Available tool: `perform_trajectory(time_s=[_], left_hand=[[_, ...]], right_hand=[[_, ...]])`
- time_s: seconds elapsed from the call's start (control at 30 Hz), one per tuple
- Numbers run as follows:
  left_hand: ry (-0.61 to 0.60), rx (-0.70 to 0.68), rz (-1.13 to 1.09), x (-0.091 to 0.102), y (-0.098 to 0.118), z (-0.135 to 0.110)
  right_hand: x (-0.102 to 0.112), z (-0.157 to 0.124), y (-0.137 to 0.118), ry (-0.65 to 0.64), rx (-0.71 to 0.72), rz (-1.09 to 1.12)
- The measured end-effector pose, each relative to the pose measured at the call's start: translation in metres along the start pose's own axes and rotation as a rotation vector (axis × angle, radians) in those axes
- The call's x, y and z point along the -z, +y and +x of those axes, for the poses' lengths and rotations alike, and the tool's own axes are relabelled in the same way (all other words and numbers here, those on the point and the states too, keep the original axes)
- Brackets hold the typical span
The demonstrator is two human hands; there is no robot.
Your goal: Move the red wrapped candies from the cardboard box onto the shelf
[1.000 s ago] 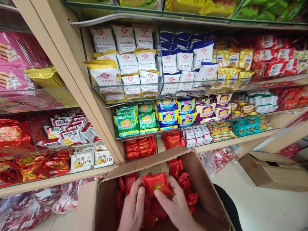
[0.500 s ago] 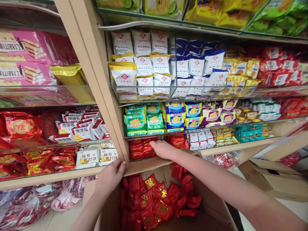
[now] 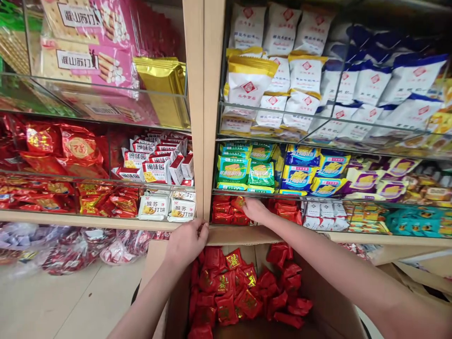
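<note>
A cardboard box (image 3: 176, 306) below me holds several small red snack packets (image 3: 243, 292). My right hand (image 3: 256, 209) reaches into the lowest shelf compartment, fingers curled among the red packets (image 3: 226, 212) stacked there; whether it holds one is hidden. My left hand (image 3: 187, 240) is closed on the front edge of the wooden shelf (image 3: 229, 234), at the foot of the upright post (image 3: 203, 108).
Shelves above carry white and yellow packets (image 3: 247, 84), white and blue packets (image 3: 370, 84), green (image 3: 233, 169) and blue biscuit packs (image 3: 300, 174). The left bay holds pink boxes (image 3: 88, 56), gold packs (image 3: 162, 80) and red bags (image 3: 63, 150). Plastic-wrapped goods (image 3: 70, 249) lie on the floor at left.
Both hands left the box: the right carried a red packet up into the low shelf compartment, the left went to the shelf edge. The view shifted left and closer to the shelves.
</note>
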State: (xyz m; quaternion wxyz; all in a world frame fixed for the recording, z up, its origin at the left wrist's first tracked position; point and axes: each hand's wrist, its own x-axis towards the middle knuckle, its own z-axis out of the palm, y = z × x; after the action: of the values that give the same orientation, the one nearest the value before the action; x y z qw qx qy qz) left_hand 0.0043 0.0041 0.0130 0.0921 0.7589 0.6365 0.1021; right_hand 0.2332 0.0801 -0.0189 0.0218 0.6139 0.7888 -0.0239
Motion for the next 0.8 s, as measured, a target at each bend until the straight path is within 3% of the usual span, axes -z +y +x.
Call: perform_trajectory(time_s=[0.27, 0.57, 0.8], left_hand=[[-0.029, 0.035, 0.014, -0.003, -0.001, 0.004], [-0.022, 0.032, 0.019, -0.005, -0.002, 0.004], [-0.031, 0.043, 0.022, -0.006, -0.002, 0.006]], right_hand=[[-0.004, 0.015, 0.012, 0.006, 0.013, -0.082], [-0.016, 0.019, 0.002, 0.076, -0.039, -0.192], [-0.017, 0.036, 0.001, 0.05, 0.03, -0.219]])
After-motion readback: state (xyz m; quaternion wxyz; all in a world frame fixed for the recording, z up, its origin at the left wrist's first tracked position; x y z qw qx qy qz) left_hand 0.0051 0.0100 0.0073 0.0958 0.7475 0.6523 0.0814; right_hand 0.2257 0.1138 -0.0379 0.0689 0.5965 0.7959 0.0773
